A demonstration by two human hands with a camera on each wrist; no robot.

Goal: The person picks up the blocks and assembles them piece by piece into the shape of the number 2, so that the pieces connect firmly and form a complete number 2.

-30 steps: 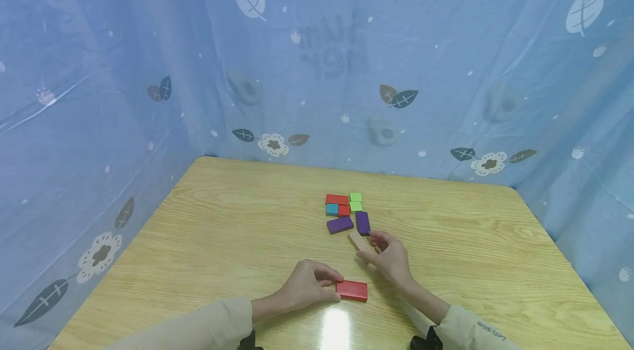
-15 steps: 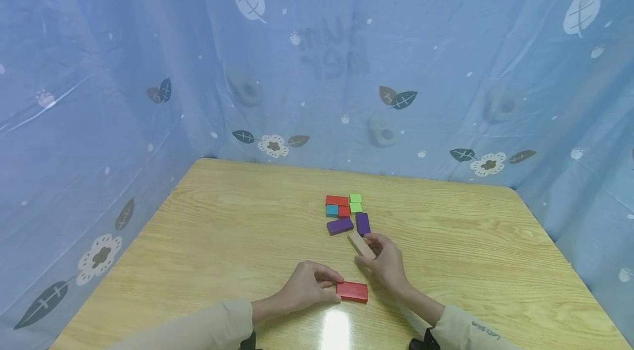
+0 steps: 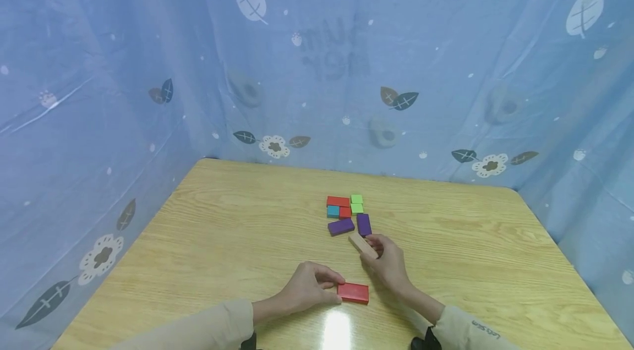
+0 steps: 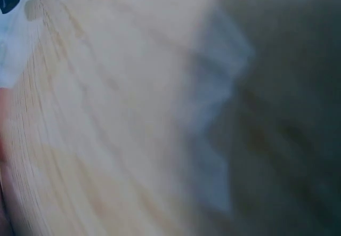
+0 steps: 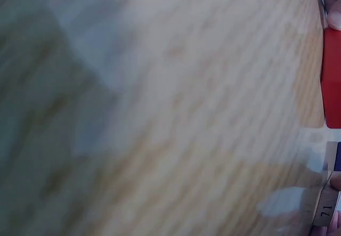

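My left hand (image 3: 311, 286) pinches the left end of a flat red block (image 3: 353, 293) between thumb and index finger, low on the table. My right hand (image 3: 389, 264) grips the near part of a plain wooden block (image 3: 361, 244), which lies slanted, its far end close to two purple blocks. One purple block (image 3: 341, 227) lies to the left, the other purple block (image 3: 364, 224) stands lengthwise beside it. At its right edge, the right wrist view catches the red block (image 5: 332, 81) and the wooden block (image 5: 325, 206), marked 71. In the left wrist view, mostly blurred tabletop shows.
Beyond the purple blocks, a long red block (image 3: 338, 201), a small blue block (image 3: 333, 212), a small red block (image 3: 345, 212) and two green blocks (image 3: 356, 208) sit grouped closely. The wooden table (image 3: 238, 212) ends at a blue patterned curtain (image 3: 317, 64) behind and at both sides.
My right hand has shifted a little on the wooden block, fingers closer to its side, so more of the block shows. The left hand and red block have stayed in place.
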